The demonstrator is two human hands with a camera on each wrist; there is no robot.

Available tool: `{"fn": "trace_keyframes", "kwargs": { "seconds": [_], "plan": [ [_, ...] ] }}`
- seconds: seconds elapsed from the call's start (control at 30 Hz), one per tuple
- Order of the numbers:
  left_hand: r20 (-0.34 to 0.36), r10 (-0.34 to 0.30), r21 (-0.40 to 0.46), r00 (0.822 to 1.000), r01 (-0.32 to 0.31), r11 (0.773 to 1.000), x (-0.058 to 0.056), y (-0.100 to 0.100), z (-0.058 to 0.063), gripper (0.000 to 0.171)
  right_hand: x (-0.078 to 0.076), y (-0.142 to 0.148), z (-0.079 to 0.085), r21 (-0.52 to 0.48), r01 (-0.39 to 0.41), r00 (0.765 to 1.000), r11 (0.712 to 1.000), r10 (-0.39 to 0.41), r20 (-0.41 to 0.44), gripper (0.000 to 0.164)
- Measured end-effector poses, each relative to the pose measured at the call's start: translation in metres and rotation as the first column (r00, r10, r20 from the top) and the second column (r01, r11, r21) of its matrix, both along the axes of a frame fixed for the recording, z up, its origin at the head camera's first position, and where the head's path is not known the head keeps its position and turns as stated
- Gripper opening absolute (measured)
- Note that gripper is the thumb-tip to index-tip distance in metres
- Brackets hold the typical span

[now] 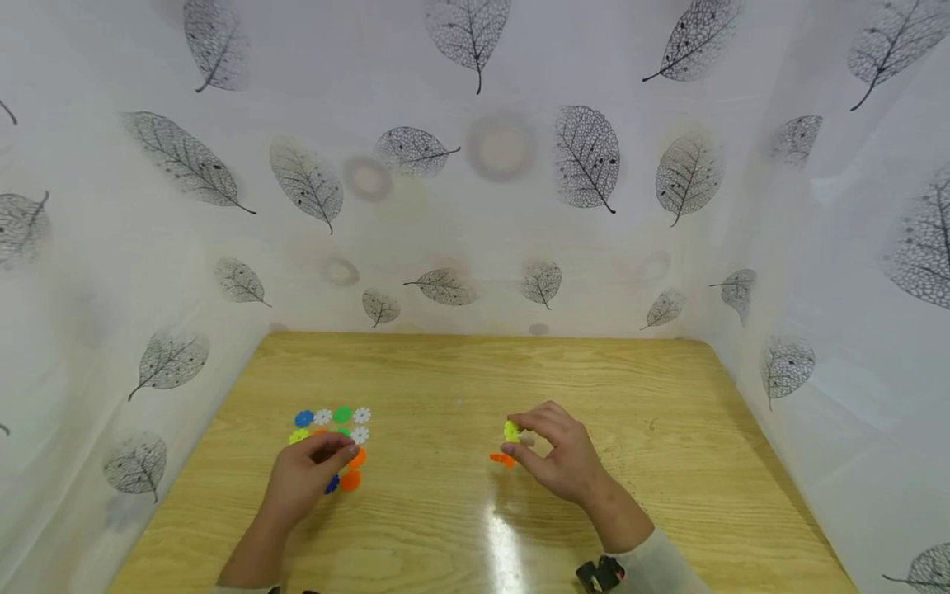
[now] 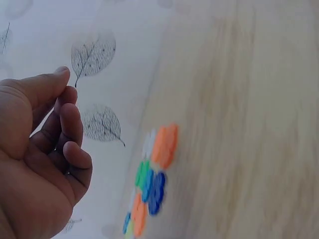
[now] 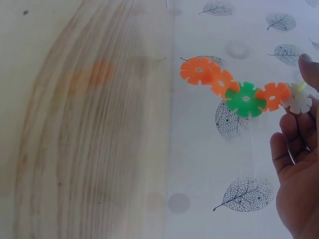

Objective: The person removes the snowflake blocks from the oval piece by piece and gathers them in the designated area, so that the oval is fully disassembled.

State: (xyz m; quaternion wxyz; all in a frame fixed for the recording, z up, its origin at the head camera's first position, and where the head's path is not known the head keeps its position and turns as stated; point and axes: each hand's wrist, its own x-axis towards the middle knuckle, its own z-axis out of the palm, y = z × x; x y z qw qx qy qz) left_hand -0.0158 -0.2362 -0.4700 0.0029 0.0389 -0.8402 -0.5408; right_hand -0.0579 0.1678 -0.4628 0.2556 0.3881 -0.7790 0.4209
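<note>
My right hand [image 1: 564, 455] pinches the end of a chain of interlocking plastic discs [image 3: 242, 103], held above the table. In the right wrist view the chain reaches left from the fingers, with a white disc [image 3: 299, 102] at the fingers, then orange, green and more orange ones. A yellow disc [image 1: 511, 431] shows at the fingertips in the head view. My left hand [image 1: 300, 480] hovers over the loose discs [image 1: 342, 415], partly hiding them. Its fingers bend loosely with the thumb near the index fingertip, and nothing shows between them in the left wrist view.
Loose notched discs in blue, white, green, yellow and orange lie grouped on the left of the wooden table [image 1: 416, 379]. A white curtain [image 1: 475, 223] printed with dark leaves surrounds the table's back and sides.
</note>
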Motion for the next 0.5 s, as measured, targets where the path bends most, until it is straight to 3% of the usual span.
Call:
{"fn": "trace_keyframes", "kwargs": {
  "seconds": [0.23, 0.5],
  "plan": [
    [-0.092, -0.123, 0.002, 0.988, 0.123, 0.992, -0.01, 0.025, 0.006, 0.026, 0.002, 0.001, 0.001, 0.006, 0.0, 1.0, 1.0, 0.0, 0.018, 0.04],
    [-0.092, -0.152, 0.056, 0.984, 0.158, 0.986, -0.018, 0.051, 0.014, 0.029, 0.003, -0.003, 0.003, -0.024, -0.034, 0.999, 0.999, 0.033, -0.026, 0.044]
  ]
}}
